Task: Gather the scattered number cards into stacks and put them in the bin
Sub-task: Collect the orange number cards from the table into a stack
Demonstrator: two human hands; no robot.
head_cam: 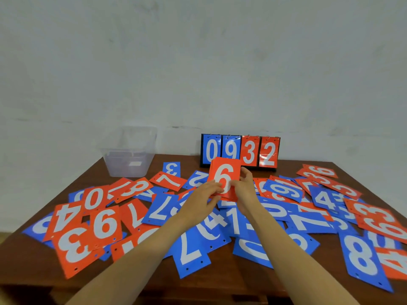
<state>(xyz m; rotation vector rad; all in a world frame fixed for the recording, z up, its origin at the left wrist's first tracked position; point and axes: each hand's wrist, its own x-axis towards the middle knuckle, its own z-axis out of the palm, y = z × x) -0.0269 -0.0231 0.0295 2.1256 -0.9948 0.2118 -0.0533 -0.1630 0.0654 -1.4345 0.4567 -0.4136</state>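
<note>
Presently on the brown wooden worktop [229,280]: loose number cards [191,249], red and blue with white digits, lying scattered and overlapping across nearly its whole width, some face-up towards the viewer, others turned sideways or upside down. Item in hand: a small stack of cards [224,176], red 6 uppermost, raised above the scatter near the middle of the worktop and tilted up towards the camera. Left hand [202,199]: fingers pinching the lower left edge of the stack. Right hand [245,187]: fingers curled round the stack's right edge; both forearms reach in from the near side. Bin [130,159]: clear plastic, upright, at the far left corner of the worktop, well apart from the stack; a pale label or slip shows through its wall, contents otherwise hard to tell. Flip scoreboard [240,151]: standing at the far edge just behind the held stack, reading blue 0, blue 9, red 3, red 2. Backdrop: pale plain wall [198,62].
</note>
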